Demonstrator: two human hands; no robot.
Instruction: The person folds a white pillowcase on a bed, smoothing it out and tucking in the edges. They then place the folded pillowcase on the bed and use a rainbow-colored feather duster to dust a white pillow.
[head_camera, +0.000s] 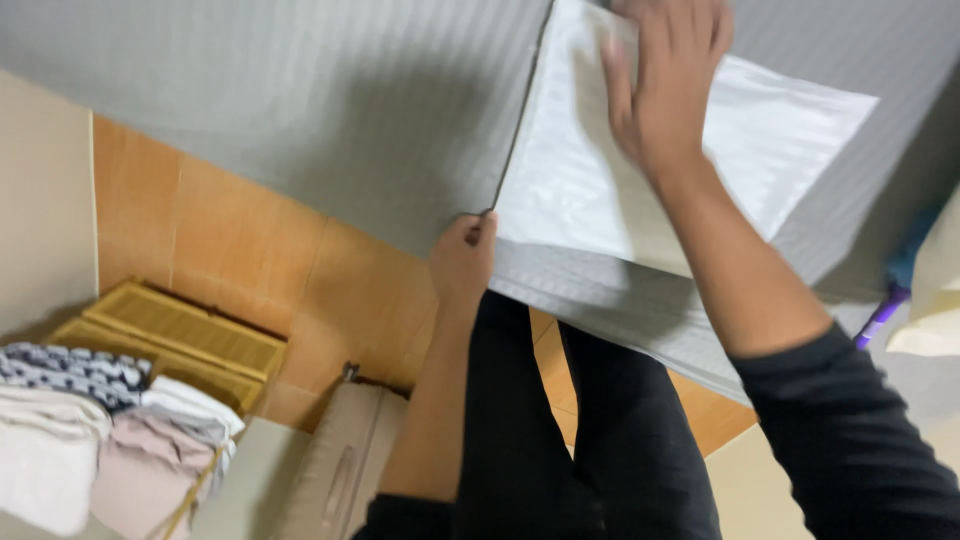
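Over a grey striped bed, the left hand is pinching the near corner of a white pillowcase between closed fingers, while the right hand is pressing flat, fingers spread, farther up. Folded laundry is lying on the orange floor alongside.

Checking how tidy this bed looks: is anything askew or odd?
The white pillowcase lies slanted across the grey striped sheet. The right hand presses flat on it, and the left hand pinches its corner. No damage or spills are visible.
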